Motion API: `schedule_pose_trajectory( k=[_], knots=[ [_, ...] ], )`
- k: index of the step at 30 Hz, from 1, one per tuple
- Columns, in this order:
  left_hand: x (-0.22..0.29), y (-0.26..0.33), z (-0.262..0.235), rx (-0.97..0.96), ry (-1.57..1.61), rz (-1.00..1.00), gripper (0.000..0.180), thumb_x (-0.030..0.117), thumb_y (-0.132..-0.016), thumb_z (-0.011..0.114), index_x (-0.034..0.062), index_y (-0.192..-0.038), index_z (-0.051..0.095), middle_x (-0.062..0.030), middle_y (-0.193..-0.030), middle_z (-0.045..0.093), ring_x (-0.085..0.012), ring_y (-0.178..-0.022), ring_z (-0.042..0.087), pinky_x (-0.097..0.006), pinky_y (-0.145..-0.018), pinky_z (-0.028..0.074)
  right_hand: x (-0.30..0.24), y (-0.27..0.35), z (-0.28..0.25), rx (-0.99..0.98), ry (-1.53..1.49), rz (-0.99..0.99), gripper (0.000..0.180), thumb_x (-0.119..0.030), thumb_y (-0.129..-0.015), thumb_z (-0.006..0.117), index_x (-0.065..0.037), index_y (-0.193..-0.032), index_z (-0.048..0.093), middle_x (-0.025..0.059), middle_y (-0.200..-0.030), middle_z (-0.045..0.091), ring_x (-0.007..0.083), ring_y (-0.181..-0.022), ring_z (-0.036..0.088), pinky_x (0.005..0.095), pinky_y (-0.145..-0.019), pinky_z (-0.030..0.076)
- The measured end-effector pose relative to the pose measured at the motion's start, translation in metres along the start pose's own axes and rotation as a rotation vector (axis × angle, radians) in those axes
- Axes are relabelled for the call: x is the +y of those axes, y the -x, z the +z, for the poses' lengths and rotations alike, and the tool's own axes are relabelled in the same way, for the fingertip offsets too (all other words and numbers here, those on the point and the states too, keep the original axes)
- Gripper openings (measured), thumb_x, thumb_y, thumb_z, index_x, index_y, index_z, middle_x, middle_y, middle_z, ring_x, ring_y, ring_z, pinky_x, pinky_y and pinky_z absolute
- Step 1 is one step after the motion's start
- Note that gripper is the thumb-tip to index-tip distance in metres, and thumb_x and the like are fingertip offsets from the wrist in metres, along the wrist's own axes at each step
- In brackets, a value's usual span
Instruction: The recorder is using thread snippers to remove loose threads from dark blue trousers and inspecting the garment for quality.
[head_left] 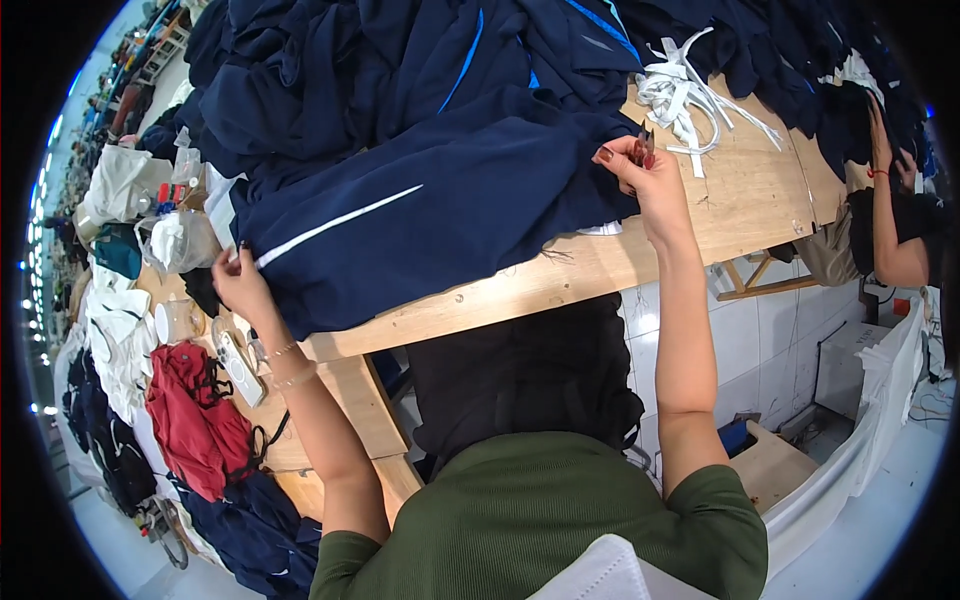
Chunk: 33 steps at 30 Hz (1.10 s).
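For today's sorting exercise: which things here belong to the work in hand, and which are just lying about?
In hand:
navy garment
left hand at its hem
right hand
small snips

Lying about:
white straps
red bag
phone
pile of navy clothes

Both forearms enter from the lower edge and extend forward, bare to the short sleeves. Left hand (237,280): arm angled outward to the left, wrist bent, fingers closed in a pinch, 2 thin bracelets at the wrist. Right hand (640,170): arm nearly straight, raised higher, fingers pinched together, nails painted.
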<state>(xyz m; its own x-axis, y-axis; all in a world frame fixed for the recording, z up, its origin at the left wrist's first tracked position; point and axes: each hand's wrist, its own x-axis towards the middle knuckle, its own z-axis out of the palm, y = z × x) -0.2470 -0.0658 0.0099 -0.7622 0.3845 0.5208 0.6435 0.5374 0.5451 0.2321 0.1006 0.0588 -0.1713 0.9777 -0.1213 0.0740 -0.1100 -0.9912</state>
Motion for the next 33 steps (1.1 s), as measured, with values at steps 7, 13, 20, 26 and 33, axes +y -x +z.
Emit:
schedule_pose_trajectory(
  k=[7,13,20,26,33],
  knots=[
    [0.262,0.128,-0.032,-0.459,0.71,0.651,0.025,0.004,-0.073,0.071,0.0037,-0.097,0.066,-0.0105,-0.095,0.062,-0.0252,-0.089,0.06,-0.031,-0.076,0.049,-0.024,0.003,0.018,-0.131,-0.172,0.073,0.014,-0.015,-0.083,0.069,-0.001,-0.086,0.068,-0.0009,-0.07,0.06,0.0028,-0.055,0.039,0.0197,-0.05,0.029],
    [0.288,0.165,0.039,-0.599,0.806,0.682,0.012,0.003,-0.078,0.067,0.0018,-0.089,0.061,-0.0094,-0.085,0.063,-0.0279,-0.079,0.061,-0.036,-0.069,0.05,-0.033,0.01,0.026,-0.077,-0.23,0.029,0.014,-0.015,-0.085,0.068,-0.002,-0.082,0.068,-0.0029,-0.066,0.057,0.0026,-0.055,0.038,0.0198,-0.05,0.028],
    [0.275,0.167,0.05,-0.666,0.736,0.67,0.005,0.0,-0.086,0.06,-0.0003,-0.09,0.059,-0.0137,-0.079,0.066,-0.0272,-0.069,0.066,-0.03,-0.059,0.051,-0.03,0.015,0.021,0.089,-0.001,-0.019,0.02,-0.018,-0.088,0.065,-0.001,-0.094,0.057,-0.0017,-0.077,0.057,0.0037,-0.066,0.047,0.0192,-0.054,0.033],
    [0.273,0.164,0.053,-0.697,0.799,0.567,0.003,0.002,-0.09,0.057,-0.0006,-0.091,0.058,-0.0148,-0.077,0.067,-0.0224,-0.071,0.069,-0.026,-0.058,0.051,-0.01,0.039,0.001,0.164,0.177,-0.184,0.019,-0.008,-0.082,0.072,-0.001,-0.085,0.055,-0.0035,-0.069,0.051,0.0021,-0.063,0.043,0.0171,-0.056,0.035],
    [0.272,0.168,0.05,-0.656,0.797,0.577,0.004,0.003,-0.09,0.058,-0.0004,-0.092,0.059,-0.0136,-0.077,0.067,-0.0209,-0.071,0.069,-0.025,-0.057,0.051,0.002,0.058,0.031,0.144,0.226,-0.162,0.022,-0.006,-0.08,0.072,0.0,-0.073,0.051,-0.0014,-0.055,0.047,0.003,-0.054,0.037,0.0206,-0.047,0.029]
  ],
)
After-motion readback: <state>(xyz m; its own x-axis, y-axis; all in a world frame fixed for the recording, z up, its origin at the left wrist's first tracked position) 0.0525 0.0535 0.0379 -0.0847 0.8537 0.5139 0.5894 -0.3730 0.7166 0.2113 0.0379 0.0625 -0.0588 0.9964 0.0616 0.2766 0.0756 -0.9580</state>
